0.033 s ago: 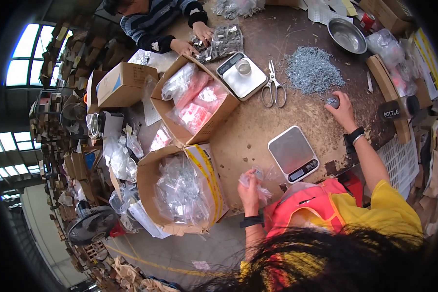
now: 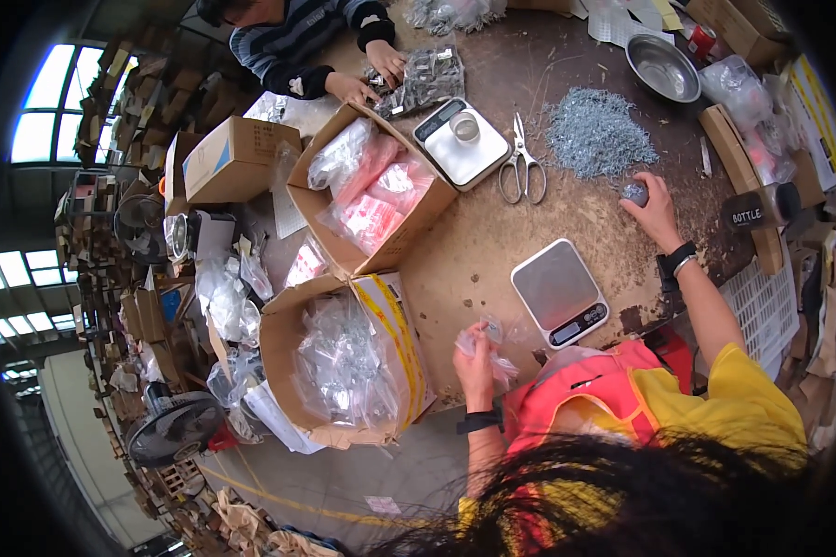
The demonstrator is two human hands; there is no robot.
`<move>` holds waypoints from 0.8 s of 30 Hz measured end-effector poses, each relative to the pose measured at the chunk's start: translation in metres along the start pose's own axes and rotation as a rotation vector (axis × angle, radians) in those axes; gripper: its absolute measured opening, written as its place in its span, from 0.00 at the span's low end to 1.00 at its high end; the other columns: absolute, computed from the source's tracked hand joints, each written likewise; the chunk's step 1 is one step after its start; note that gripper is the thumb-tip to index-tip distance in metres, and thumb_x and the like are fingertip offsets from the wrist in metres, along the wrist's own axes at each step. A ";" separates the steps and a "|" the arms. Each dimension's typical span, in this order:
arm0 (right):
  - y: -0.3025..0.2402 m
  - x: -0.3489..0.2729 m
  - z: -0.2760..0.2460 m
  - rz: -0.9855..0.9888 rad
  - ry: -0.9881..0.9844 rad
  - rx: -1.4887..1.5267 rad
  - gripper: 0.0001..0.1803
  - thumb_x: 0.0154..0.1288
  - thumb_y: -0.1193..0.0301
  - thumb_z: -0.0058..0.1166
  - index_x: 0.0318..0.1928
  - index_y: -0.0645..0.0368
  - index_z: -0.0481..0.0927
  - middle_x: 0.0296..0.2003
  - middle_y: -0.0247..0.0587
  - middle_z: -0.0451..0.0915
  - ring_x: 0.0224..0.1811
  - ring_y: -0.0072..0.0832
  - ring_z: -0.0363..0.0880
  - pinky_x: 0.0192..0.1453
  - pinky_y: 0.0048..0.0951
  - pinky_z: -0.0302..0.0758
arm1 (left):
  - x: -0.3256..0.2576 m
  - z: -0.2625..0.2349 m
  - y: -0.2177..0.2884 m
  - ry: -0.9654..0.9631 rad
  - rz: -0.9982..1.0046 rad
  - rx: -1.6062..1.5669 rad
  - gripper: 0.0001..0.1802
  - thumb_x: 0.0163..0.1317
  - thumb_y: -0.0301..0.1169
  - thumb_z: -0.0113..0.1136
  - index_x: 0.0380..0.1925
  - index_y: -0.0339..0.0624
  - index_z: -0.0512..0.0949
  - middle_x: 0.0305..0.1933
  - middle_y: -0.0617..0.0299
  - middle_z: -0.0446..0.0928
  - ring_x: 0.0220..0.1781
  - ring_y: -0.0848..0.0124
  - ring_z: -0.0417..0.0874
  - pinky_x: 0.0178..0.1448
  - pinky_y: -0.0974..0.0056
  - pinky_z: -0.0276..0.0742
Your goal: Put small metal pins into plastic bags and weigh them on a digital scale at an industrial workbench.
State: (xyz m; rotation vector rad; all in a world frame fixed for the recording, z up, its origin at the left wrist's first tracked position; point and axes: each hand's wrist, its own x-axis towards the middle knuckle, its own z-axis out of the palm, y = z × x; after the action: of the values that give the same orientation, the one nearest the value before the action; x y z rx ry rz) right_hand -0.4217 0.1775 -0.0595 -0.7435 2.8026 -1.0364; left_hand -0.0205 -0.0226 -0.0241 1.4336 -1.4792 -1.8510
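Note:
My left hand [image 2: 475, 359] is closed on crumpled clear plastic bags [image 2: 502, 368], close to the table's near edge. Between my hands lies a white digital kitchen scale [image 2: 557, 281] with a bare grey plate. On the right, my right hand [image 2: 657, 213] has its fingers wrapped round a small round cup [image 2: 634, 193] that appears to contain grey metal pieces. Just beyond that cup spreads a loose pile of small grey metal screws [image 2: 600, 135]; their exact kind is too small to be sure of.
Scissors [image 2: 522, 167] lie by a second scale [image 2: 461, 148] bearing a small clear cup [image 2: 465, 128]. Left stand cartons of red-and-clear bags [image 2: 392, 257] and filled bags [image 2: 344, 362]. A metal bowl [image 2: 662, 69] and dark bottle [image 2: 762, 206] stand right. Across the table, a co-worker's hands [image 2: 367, 82] handle dark parts.

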 end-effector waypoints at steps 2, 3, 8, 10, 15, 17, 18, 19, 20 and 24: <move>-0.021 0.000 -0.007 -0.047 -0.017 0.100 0.27 0.55 0.69 0.70 0.55 0.59 0.74 0.49 0.47 0.77 0.54 0.45 0.79 0.60 0.42 0.76 | -0.003 0.002 0.002 0.014 0.003 -0.013 0.15 0.73 0.33 0.59 0.52 0.33 0.81 0.32 0.66 0.79 0.34 0.78 0.77 0.41 0.72 0.71; -0.030 -0.002 -0.009 -0.045 -0.024 0.101 0.27 0.55 0.69 0.70 0.55 0.59 0.74 0.49 0.47 0.77 0.54 0.45 0.79 0.60 0.42 0.76 | -0.003 0.004 0.003 0.025 0.011 -0.024 0.15 0.73 0.33 0.59 0.52 0.33 0.81 0.31 0.66 0.79 0.33 0.78 0.77 0.40 0.72 0.71; -0.095 -0.047 -0.006 -0.253 -0.422 0.291 0.30 0.53 0.68 0.70 0.57 0.56 0.74 0.53 0.44 0.78 0.62 0.42 0.75 0.68 0.42 0.71 | 0.001 0.001 -0.002 0.003 0.001 -0.043 0.15 0.73 0.31 0.58 0.52 0.31 0.80 0.31 0.66 0.78 0.32 0.78 0.76 0.39 0.72 0.70; -0.106 -0.069 0.018 -0.404 -0.460 0.263 0.31 0.52 0.66 0.71 0.58 0.56 0.74 0.54 0.45 0.78 0.62 0.43 0.74 0.69 0.43 0.70 | 0.001 0.005 0.001 -0.003 0.000 -0.038 0.15 0.72 0.31 0.58 0.52 0.31 0.80 0.30 0.67 0.78 0.32 0.78 0.76 0.38 0.72 0.70; -0.111 -0.081 0.034 -0.594 -0.482 0.227 0.34 0.52 0.61 0.73 0.59 0.56 0.74 0.58 0.47 0.75 0.65 0.45 0.71 0.70 0.44 0.68 | -0.005 -0.005 0.001 0.025 0.023 -0.055 0.14 0.72 0.30 0.57 0.51 0.33 0.82 0.30 0.70 0.76 0.32 0.80 0.74 0.39 0.72 0.71; -0.091 -0.065 0.031 -0.392 -0.326 0.181 0.36 0.54 0.59 0.73 0.60 0.58 0.73 0.57 0.49 0.73 0.62 0.45 0.72 0.68 0.44 0.69 | -0.010 -0.014 0.002 0.035 0.012 -0.046 0.14 0.73 0.30 0.57 0.51 0.33 0.82 0.30 0.70 0.75 0.31 0.80 0.74 0.39 0.72 0.71; -0.086 -0.047 0.028 -0.190 -0.304 0.159 0.36 0.56 0.56 0.73 0.60 0.59 0.72 0.56 0.51 0.73 0.60 0.46 0.72 0.67 0.45 0.70 | -0.013 -0.018 0.003 0.026 0.005 -0.037 0.14 0.73 0.30 0.57 0.51 0.32 0.82 0.29 0.69 0.75 0.31 0.80 0.74 0.39 0.72 0.71; -0.078 -0.025 0.029 0.014 -0.279 0.133 0.37 0.57 0.54 0.72 0.60 0.59 0.71 0.54 0.52 0.72 0.58 0.47 0.72 0.65 0.45 0.71 | -0.016 -0.022 0.004 0.036 -0.002 -0.031 0.14 0.73 0.30 0.57 0.51 0.32 0.82 0.29 0.69 0.75 0.31 0.80 0.74 0.39 0.72 0.71; -0.054 -0.004 0.035 -0.072 -0.129 0.052 0.37 0.57 0.53 0.72 0.59 0.60 0.70 0.52 0.53 0.72 0.56 0.48 0.73 0.63 0.45 0.72 | -0.017 -0.023 0.005 0.039 -0.012 -0.038 0.14 0.73 0.30 0.57 0.50 0.32 0.83 0.29 0.69 0.75 0.31 0.80 0.74 0.39 0.72 0.70; -0.003 0.050 0.052 -0.182 0.150 -0.220 0.33 0.59 0.56 0.72 0.56 0.60 0.70 0.50 0.56 0.72 0.52 0.52 0.74 0.58 0.46 0.74 | -0.015 -0.026 0.004 0.014 -0.002 -0.057 0.14 0.74 0.31 0.57 0.50 0.33 0.83 0.29 0.69 0.76 0.31 0.80 0.74 0.38 0.72 0.70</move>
State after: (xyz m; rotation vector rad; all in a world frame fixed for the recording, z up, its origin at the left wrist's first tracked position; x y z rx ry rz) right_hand -0.4535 0.1212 -0.0928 -0.9992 3.0611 -0.8463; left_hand 0.0068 -0.0257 -0.0123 1.4193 -1.4069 -1.8655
